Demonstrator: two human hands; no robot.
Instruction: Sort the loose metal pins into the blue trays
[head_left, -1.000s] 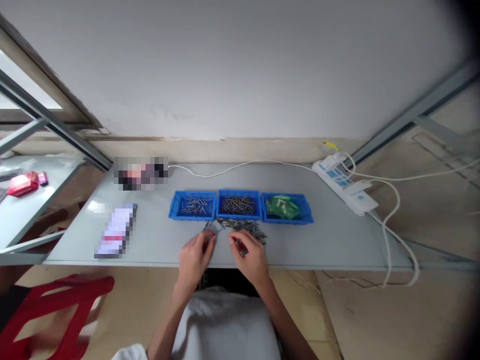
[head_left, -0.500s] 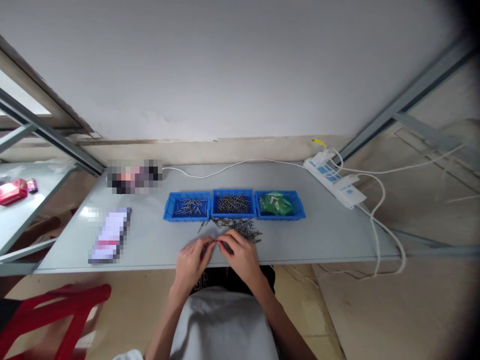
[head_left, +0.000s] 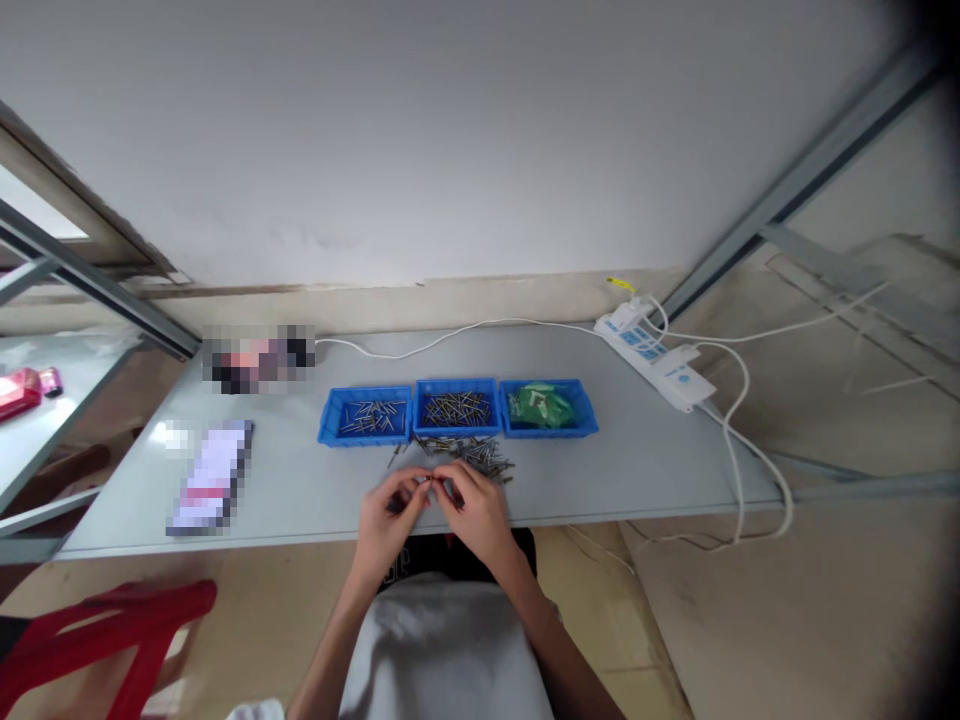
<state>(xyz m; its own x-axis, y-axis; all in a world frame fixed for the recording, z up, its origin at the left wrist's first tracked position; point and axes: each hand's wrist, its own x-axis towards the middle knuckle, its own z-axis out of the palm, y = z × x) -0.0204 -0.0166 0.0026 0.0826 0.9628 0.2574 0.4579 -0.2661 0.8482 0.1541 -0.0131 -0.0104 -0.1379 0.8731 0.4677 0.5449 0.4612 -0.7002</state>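
My left hand and my right hand meet fingertip to fingertip near the table's front edge. Between their pinched thumbs and forefingers is a small metal screw-like piece, mostly covered by the fingers. Just beyond the hands lies a loose pile of similar metal pieces, partly hidden by my right hand. Behind it, three blue bins stand in a row. The left bin holds silvery pieces, the middle bin darker, brassy ones, and the right bin a green plastic bag.
A phone-like object, blurred out, lies at the left. Another blurred item is at the back left. On the right, a white power strip trails cables over the edge. A red stool stands lower left.
The view has shifted slightly, so the table things sit a little further left. My hands stay together, fingers slightly rearranged, and more of the small metal piece shows between them.
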